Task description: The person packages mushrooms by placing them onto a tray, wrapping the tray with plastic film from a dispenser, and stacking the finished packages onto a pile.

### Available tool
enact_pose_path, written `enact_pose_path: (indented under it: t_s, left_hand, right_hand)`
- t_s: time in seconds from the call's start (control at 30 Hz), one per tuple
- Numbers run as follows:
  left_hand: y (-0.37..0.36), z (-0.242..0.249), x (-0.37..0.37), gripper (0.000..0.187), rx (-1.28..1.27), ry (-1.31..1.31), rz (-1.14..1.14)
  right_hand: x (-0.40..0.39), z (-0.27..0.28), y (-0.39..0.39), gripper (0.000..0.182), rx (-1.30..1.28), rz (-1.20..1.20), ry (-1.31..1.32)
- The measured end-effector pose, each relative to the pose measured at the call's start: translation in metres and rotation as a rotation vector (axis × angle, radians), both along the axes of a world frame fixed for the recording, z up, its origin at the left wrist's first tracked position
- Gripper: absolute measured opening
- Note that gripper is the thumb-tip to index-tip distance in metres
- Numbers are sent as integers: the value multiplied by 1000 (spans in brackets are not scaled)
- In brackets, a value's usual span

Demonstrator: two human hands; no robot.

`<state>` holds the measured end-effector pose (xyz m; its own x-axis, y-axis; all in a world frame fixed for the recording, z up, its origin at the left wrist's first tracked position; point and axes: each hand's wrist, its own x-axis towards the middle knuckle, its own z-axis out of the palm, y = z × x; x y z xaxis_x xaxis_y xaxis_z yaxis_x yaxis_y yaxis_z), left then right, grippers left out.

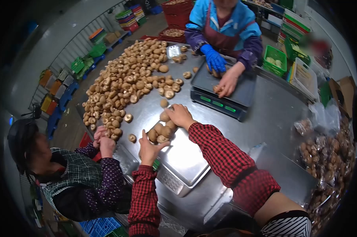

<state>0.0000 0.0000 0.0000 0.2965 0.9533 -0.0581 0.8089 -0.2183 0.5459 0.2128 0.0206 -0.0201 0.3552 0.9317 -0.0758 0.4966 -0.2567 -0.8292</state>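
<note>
- Mushrooms (pixel 125 79), loose: a broad heap on the left part of the metal table (pixel 271 106), with stray caps near its edge. A co-worker (pixel 80 173) is at the heap's near end.
- Left hand (pixel 149 151): the palm faces the left side of a small cluster of mushrooms, the thumb spread well away from the fingers. The grip is wide and cupped, and does not close round a single cap.
- Cluster of mushrooms (pixel 160 131): caps gathered between the hands, at the far end of the shiny metal pan (pixel 186 160). Good handling, as judged here, calls for light, even pressure from both sides, with the caps kept together inside the rim and the stems unpressed.
- Right hand (pixel 181 117): the fingers curve over the far cap, touching it, in a narrower hold than the left. Whether that cap is pinched or merely steadied, one cannot tell.
- Dark scale (pixel 241 94): at the far side, beneath the hands of a second co-worker (pixel 226 31), apart from the cluster.
- Bagged mushrooms (pixel 332 158): piled at far right.
</note>
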Motion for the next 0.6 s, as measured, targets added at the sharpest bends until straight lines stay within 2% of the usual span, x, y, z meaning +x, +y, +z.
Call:
enact_pose_path:
  t_s: [0.03, 0.07, 0.1, 0.13, 0.17, 0.23, 0.27, 0.3, 0.33, 0.4, 0.47, 0.5, 0.57, 0.6]
  left_hand:
    - [-10, -3, 2, 127, -16, -1, -2]
    - [-16, -12, 3, 133, -12, -13, -30]
    - [16, 7, -10, 114, 44, 18, 8]
    - [18, -10, -5, 98, -48, -159, -121]
    - [30, -17, -5, 84, -88, -343, -226]
    - [8, 8, -4, 62, -82, -716, -296]
    - [2, 12, -12, 72, -51, -677, -302]
    - [-10, 15, -17, 83, 6, -525, -266]
    - [-26, 20, -17, 94, 47, -400, -232]
    - [-66, 33, -6, 116, 78, -332, -175]
    - [-109, 33, 31, 118, -70, -451, -167]
    - [-129, 29, 47, 119, -31, -480, -163]
    - [-155, 37, 71, 122, -221, -562, -352]
    - [-175, 32, 89, 123, -214, -577, -420]
  right_hand:
    - [-5, -4, -10, 55, -57, -32, -15]
    - [-8, -8, -25, 54, -119, -61, -33]
    - [-26, 10, 0, 52, 12, 60, -130]
    - [-24, -15, 1, 43, 23, -83, -160]
    - [-15, -12, -3, 29, 58, -65, 126]
    - [-13, -12, -10, 21, 177, -35, 422]
    - [-18, -11, -16, 18, 204, -24, 543]
    - [-13, -16, -27, 16, 198, -24, 684]
    - [-21, 21, -59, 29, 229, -74, 450]
    - [24, -14, -93, 40, 239, -39, 429]
    - [49, 9, -173, 45, 222, -205, 322]
    - [57, 21, -204, 47, 241, -267, 316]
    - [75, 24, -269, 46, 255, -538, 408]
    - [106, 4, -319, 49, 226, -538, 379]
